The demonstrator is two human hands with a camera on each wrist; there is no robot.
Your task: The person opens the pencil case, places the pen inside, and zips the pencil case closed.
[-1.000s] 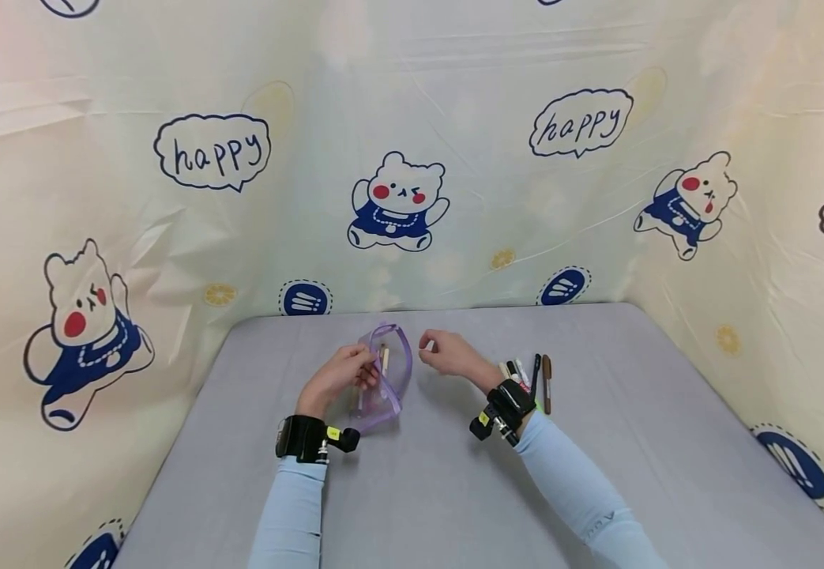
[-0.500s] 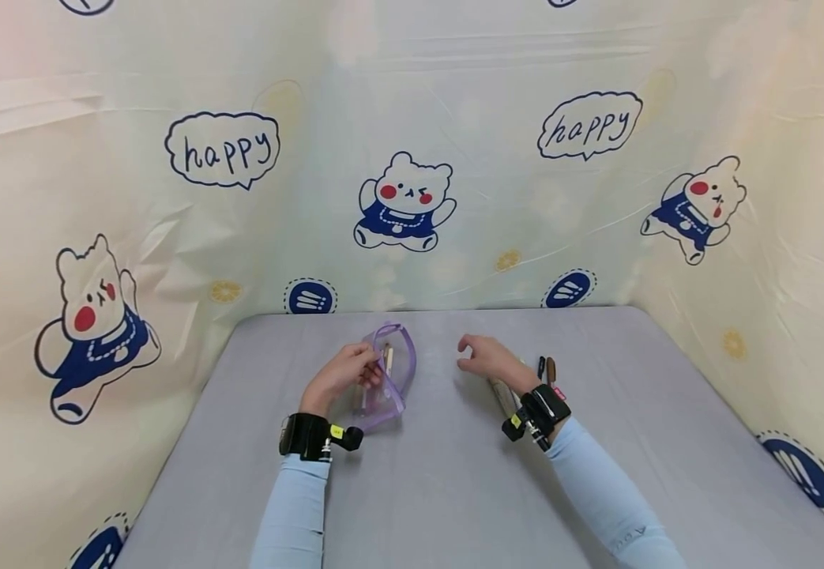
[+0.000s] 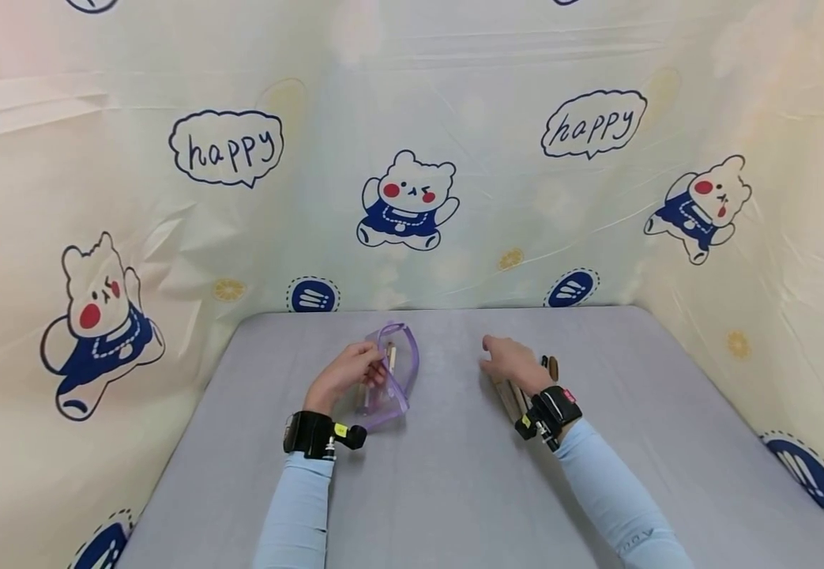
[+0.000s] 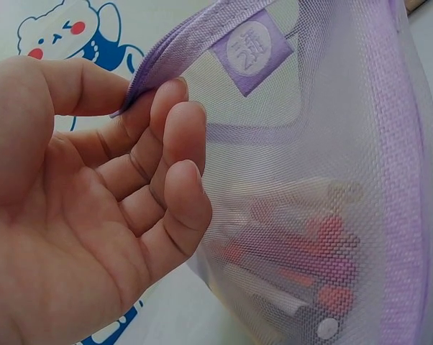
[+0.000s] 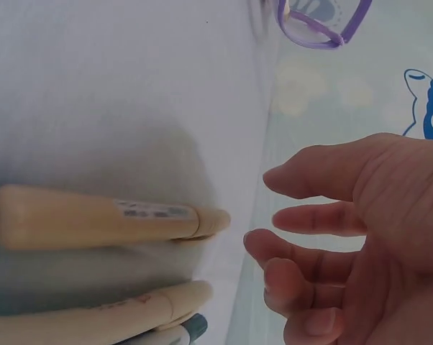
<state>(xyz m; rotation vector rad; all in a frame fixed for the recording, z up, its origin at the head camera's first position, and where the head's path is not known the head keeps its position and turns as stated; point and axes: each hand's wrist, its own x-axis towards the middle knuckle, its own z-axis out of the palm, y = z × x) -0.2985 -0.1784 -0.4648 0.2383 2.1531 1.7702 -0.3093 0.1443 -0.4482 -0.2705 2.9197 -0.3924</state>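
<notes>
My left hand [image 3: 348, 373] pinches the purple-trimmed rim of a see-through mesh pencil case [image 3: 406, 401] between thumb and forefinger, its mouth spread wide. Through the mesh in the left wrist view, several pens or markers [image 4: 303, 251] with red and pale ends lie at the bottom. To the right, my right hand [image 3: 514, 363] hovers over loose pens, holding nothing, fingers loosely bent. Below those fingers in the right wrist view lie a thick beige marker [image 5: 94, 218], a second cream one [image 5: 94, 321] and a dark-tipped pen [image 5: 195, 327].
A brown marker [image 3: 553, 368] sticks out beyond my right wrist, partly hidden by it. The grey-covered table [image 3: 440, 490] ends at a printed curtain [image 3: 483, 174] behind and on both sides.
My right hand has moved right, away from the pencil case to over the loose pens, which it now partly covers. The left hand keeps its pinch on the case's rim.
</notes>
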